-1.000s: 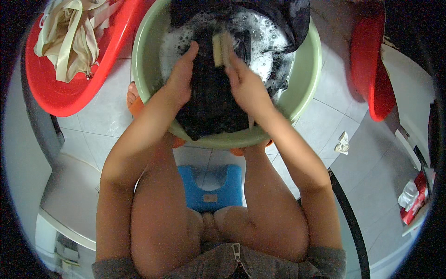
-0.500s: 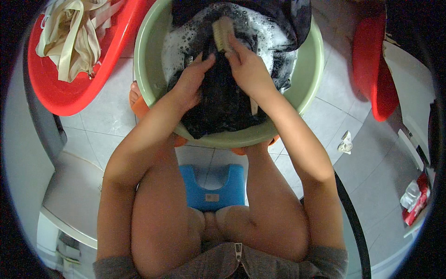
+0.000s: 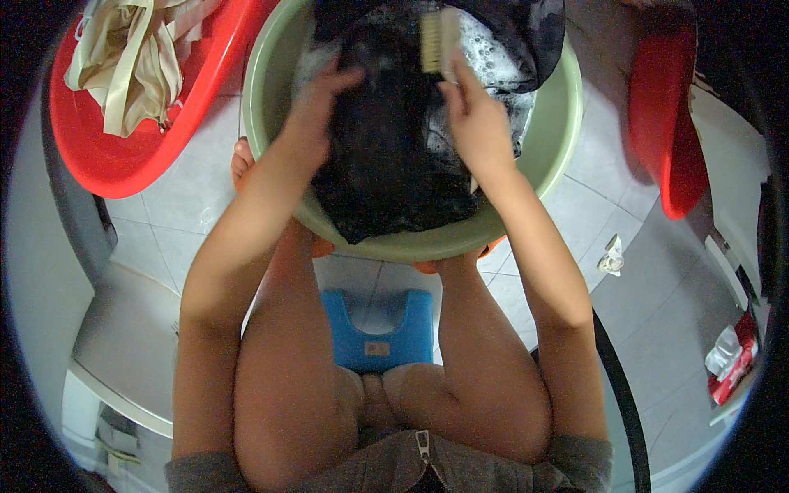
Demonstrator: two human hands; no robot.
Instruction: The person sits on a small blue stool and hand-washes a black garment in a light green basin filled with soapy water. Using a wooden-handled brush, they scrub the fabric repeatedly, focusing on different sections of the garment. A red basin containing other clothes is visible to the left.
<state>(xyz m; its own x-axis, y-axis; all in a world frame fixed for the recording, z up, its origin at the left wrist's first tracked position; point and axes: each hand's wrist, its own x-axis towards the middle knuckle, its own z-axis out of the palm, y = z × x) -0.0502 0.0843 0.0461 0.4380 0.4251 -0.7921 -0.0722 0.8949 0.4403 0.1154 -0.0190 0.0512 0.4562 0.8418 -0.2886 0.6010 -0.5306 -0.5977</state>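
Your hands are apart: the right hand (image 3: 483,131) is closed round the brush (image 3: 449,49), gripping near its head, probably for control, bristles (image 3: 430,45) facing left. Your left hand (image 3: 312,111) is at the left side of the cloth (image 3: 386,164), perhaps to steady it—blur hides whether it grips. The cloth lies in the green basin (image 3: 552,135), spread toward you, likely for a flatter face—black, wet-looking, with white foam (image 3: 493,59) beside it.
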